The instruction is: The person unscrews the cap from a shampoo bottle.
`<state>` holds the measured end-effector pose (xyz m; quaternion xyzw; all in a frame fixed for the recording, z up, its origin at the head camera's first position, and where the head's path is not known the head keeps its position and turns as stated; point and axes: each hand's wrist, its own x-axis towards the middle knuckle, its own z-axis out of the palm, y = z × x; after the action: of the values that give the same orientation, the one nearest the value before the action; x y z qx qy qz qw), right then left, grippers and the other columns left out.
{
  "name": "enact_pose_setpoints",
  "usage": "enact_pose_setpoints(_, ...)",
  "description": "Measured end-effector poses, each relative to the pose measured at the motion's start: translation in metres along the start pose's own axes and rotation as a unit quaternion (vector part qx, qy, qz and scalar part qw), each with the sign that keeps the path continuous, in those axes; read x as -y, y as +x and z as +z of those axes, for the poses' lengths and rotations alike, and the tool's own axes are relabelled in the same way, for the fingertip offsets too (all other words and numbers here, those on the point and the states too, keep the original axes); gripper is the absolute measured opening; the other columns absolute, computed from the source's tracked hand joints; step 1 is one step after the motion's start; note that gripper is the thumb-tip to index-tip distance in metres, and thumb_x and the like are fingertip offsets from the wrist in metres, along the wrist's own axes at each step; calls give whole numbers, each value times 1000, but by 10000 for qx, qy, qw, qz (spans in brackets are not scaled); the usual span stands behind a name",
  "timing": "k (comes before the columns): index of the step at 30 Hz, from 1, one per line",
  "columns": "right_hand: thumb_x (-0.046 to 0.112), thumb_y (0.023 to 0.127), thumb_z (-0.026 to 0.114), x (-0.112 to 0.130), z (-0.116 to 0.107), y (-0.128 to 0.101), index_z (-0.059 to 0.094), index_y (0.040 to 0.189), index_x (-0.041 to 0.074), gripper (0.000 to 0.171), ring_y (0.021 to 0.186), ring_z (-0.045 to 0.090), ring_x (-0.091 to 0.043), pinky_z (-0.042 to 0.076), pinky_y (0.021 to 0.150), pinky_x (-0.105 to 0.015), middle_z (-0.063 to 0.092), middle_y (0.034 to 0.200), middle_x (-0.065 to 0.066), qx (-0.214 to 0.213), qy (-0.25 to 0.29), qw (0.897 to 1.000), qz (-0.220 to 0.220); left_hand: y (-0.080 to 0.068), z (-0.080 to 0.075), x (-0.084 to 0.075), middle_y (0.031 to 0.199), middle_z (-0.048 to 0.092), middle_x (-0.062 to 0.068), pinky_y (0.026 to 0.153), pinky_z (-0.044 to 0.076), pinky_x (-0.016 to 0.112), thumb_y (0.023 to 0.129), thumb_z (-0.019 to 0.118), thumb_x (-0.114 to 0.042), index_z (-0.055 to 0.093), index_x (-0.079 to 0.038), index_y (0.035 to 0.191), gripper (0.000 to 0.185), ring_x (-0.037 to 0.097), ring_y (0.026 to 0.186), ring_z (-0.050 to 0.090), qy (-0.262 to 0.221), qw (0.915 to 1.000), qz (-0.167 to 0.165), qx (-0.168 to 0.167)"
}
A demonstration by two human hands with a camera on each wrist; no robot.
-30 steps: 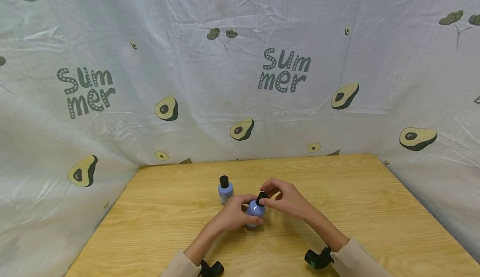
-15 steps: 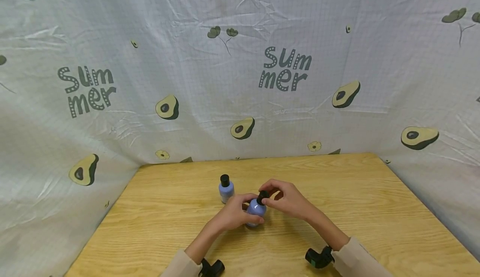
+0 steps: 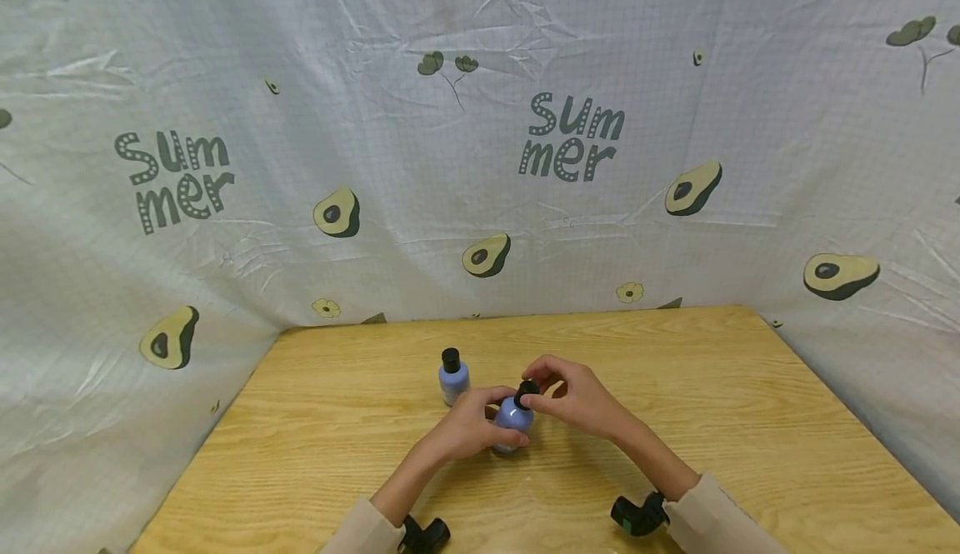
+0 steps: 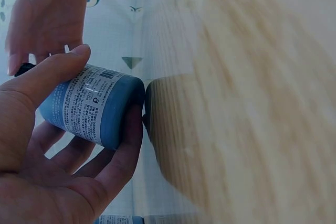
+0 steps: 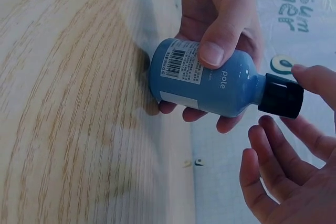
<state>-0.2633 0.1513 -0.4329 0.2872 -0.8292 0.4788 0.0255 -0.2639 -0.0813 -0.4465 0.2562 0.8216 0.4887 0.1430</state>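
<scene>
A small blue bottle (image 3: 512,415) with a black cap (image 3: 527,391) is held tilted just above the wooden table (image 3: 675,387). My left hand (image 3: 480,416) grips its body, thumb across the label (image 5: 181,64). My right hand (image 3: 538,396) pinches the cap (image 5: 281,95), index fingertip (image 5: 315,77) above it and the other fingers (image 5: 275,129) curled below. In the left wrist view the bottle (image 4: 94,108) lies in my palm, its base pointing at the table. A second blue bottle (image 3: 453,377) with a black cap stands upright just left of my hands.
A white cloth printed with avocados and "Summer" (image 3: 570,142) hangs behind and beside the table. The table's back edge (image 3: 525,316) meets the cloth. Black wrist mounts (image 3: 637,516) sit at my sleeves near the front edge.
Both hands stay at the bottle in almost the same spot. My right fingers have shifted slightly on the cap.
</scene>
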Motion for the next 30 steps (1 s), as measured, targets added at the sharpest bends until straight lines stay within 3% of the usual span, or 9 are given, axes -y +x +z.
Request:
enact_pose_setpoints(8,23,97,74,-2,0,1,69,115,11,22,93,63,-10,56,80,-29,69,103,-6,63,89,9999,-20,1,-1,1,129,68,10,83,60,36,86,85,-20,66,-14,136,54,24,106,72,30,10000,67,44)
enact_pose_setpoints(18,24,97,73,1,0,-1,67,121,4,32,98,63,-12,56,81,-28,70,108,-8,180,73,9998,-55,0,0,1,130,69,8,83,60,35,86,86,-22,68,-17,134,52,23,106,72,95,9999,74,-7)
enact_pose_setpoints(30,27,97,73,-2,0,-1,69,116,12,24,93,63,-10,56,79,-28,70,104,-4,3,4,10000,50,1,0,0,129,69,9,84,60,37,86,85,-22,67,-16,135,52,24,107,71,79,9999,94,1)
